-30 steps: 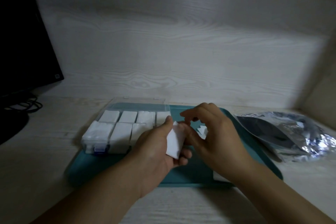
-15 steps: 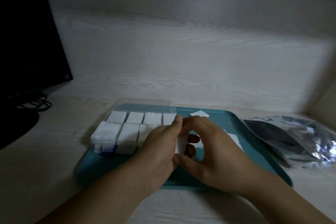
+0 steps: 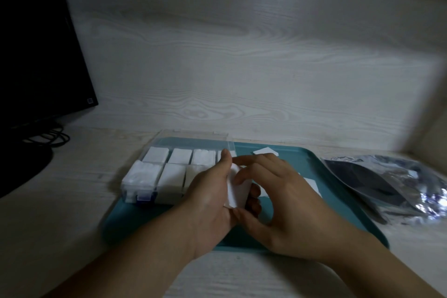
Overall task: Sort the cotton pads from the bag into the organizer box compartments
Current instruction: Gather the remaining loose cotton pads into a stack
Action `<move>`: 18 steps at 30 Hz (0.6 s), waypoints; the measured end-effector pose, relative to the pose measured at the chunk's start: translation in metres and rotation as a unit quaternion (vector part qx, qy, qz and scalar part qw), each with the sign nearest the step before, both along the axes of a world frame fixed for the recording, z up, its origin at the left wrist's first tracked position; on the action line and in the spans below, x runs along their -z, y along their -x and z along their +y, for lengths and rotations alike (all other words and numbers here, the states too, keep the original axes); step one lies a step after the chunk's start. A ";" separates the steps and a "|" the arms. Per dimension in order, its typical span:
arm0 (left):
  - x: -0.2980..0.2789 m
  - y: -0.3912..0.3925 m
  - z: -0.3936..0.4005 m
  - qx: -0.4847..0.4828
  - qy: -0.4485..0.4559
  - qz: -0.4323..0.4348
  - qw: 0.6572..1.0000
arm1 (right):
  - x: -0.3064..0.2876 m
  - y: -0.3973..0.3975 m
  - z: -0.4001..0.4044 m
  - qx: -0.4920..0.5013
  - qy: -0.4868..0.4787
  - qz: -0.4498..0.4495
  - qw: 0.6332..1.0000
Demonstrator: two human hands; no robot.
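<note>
A clear organizer box (image 3: 150,176) with white cotton pads in its compartments sits at the left of a teal tray (image 3: 314,159). My left hand (image 3: 208,203) holds a small stack of white cotton pads (image 3: 238,186) upright just right of the box. My right hand (image 3: 278,203) touches the same stack, thumb under it and fingers over its top edge. Loose pads lie on the tray: one at the back (image 3: 264,151), another (image 3: 312,185) partly hidden behind my right hand. The silver foil bag (image 3: 391,184) lies open to the right of the tray.
A black monitor (image 3: 36,55) with cables (image 3: 48,139) stands at the far left. A pale wood-grain wall (image 3: 242,68) closes the back of the desk, and a side wall rises at the right edge.
Both hands stayed together on the pad stack, and the right fingers spread over its top. The view shifted slightly, so the tray and box sit a little further right.
</note>
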State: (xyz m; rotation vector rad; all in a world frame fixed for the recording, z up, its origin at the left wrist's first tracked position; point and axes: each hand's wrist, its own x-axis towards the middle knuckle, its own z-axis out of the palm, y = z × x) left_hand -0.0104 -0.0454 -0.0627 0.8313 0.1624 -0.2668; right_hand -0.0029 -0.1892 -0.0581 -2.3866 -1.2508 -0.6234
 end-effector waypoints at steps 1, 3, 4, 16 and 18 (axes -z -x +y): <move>0.000 0.000 0.001 0.005 0.006 0.005 1.000 | 0.000 0.000 0.000 -0.003 0.000 -0.002 1.000; 0.000 0.000 0.001 0.010 0.012 0.009 1.000 | -0.001 0.000 0.000 -0.010 0.000 -0.008 1.000; 0.001 0.000 0.002 0.011 0.011 0.007 1.000 | -0.001 0.000 0.000 -0.013 0.000 -0.011 1.000; -0.007 0.008 -0.004 -0.019 -0.116 -0.044 0.992 | 0.001 -0.008 0.001 0.054 -0.303 0.243 0.920; -0.009 0.010 -0.006 -0.018 -0.121 -0.065 0.990 | 0.002 -0.012 0.003 0.069 -0.307 0.250 0.916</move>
